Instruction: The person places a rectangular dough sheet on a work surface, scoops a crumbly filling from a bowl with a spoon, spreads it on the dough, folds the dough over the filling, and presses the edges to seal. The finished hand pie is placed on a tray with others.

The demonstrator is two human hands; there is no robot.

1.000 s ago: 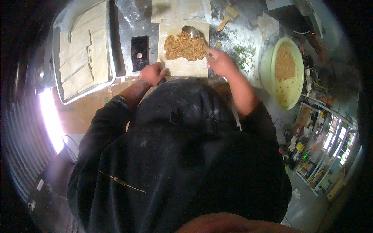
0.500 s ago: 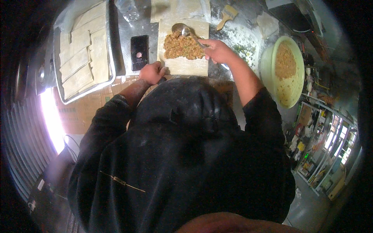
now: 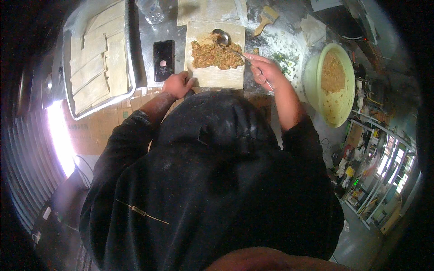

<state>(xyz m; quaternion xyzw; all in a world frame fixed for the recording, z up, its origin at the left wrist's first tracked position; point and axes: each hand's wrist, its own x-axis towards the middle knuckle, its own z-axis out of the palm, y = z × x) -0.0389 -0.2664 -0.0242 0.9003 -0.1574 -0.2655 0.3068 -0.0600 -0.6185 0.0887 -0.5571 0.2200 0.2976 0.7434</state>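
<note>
My right hand (image 3: pixel 266 72) is closed round the handle of a metal spoon (image 3: pixel 220 37). The spoon's bowl rests at the upper edge of a patch of brown minced filling (image 3: pixel 217 58), spread across the middle of a pale, square dough sheet (image 3: pixel 221 81). Beside that sheet's near left corner, my left hand (image 3: pixel 177 85) lies curled at the table's front edge. Its fingertips are hidden, and a dark bit of something shows just below it.
To the left are a metal tray (image 3: pixel 132 67) of overlapping dough sheets and a black phone (image 3: pixel 163 61). A plastic bottle (image 3: pixel 151 12), more dough (image 3: pixel 208 11) and a brush (image 3: pixel 266 20) sit farther back. At right stands a pale green basin (image 3: pixel 346 97) with filling, past scattered flour (image 3: pixel 289 43).
My right hand has moved slightly right and nearer me, and the spoon's bowl has shifted right along the filling. My left hand stays in place.
</note>
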